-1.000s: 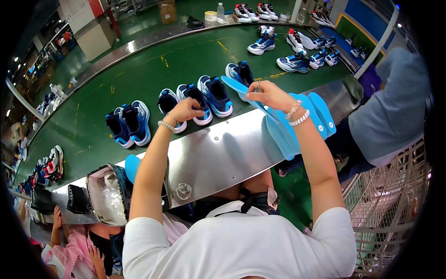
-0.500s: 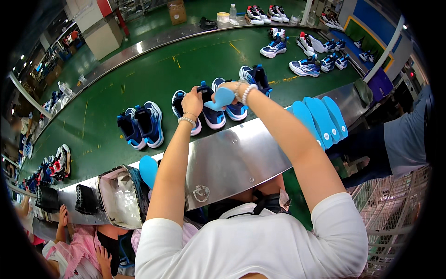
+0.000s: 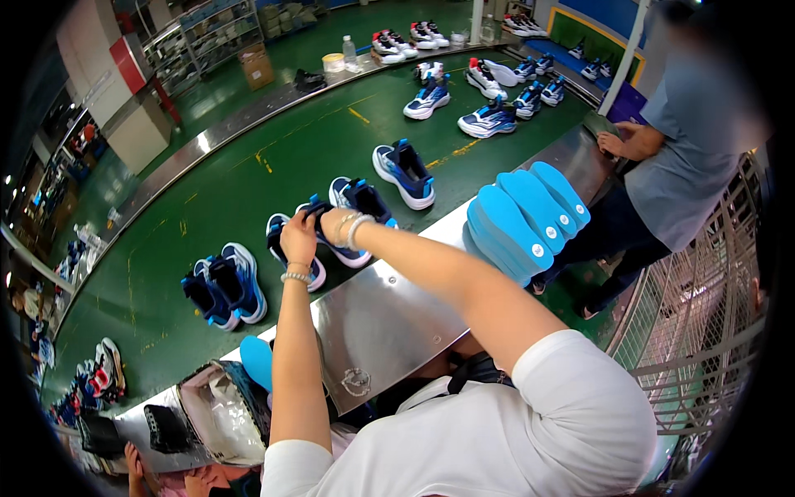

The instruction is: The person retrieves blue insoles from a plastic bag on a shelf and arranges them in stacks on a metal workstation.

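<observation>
Both my hands meet over a blue and white sneaker (image 3: 291,248) standing on the green conveyor belt (image 3: 248,166). My left hand (image 3: 296,238), with a bead bracelet on its wrist, grips the sneaker's collar. My right hand (image 3: 331,222) reaches over from the right, its fingers curled down at the sneaker's dark opening; what they hold is hidden. The matching sneaker (image 3: 358,217) sits just right of my hands. A fanned stack of light blue insoles (image 3: 522,215) lies on the steel ledge (image 3: 389,323) to my right.
Another blue pair (image 3: 224,286) stands left on the belt, a single sneaker (image 3: 404,172) farther back, and several more shoes beyond. A person in grey (image 3: 687,166) stands at the right by a wire cage (image 3: 704,331). A loose insole (image 3: 257,360) and clear bag (image 3: 219,410) lie at lower left.
My right hand took a light blue insole from the stack, carried it left and lowered it to the sneaker; the insole no longer shows. My left hand stayed on the sneaker.
</observation>
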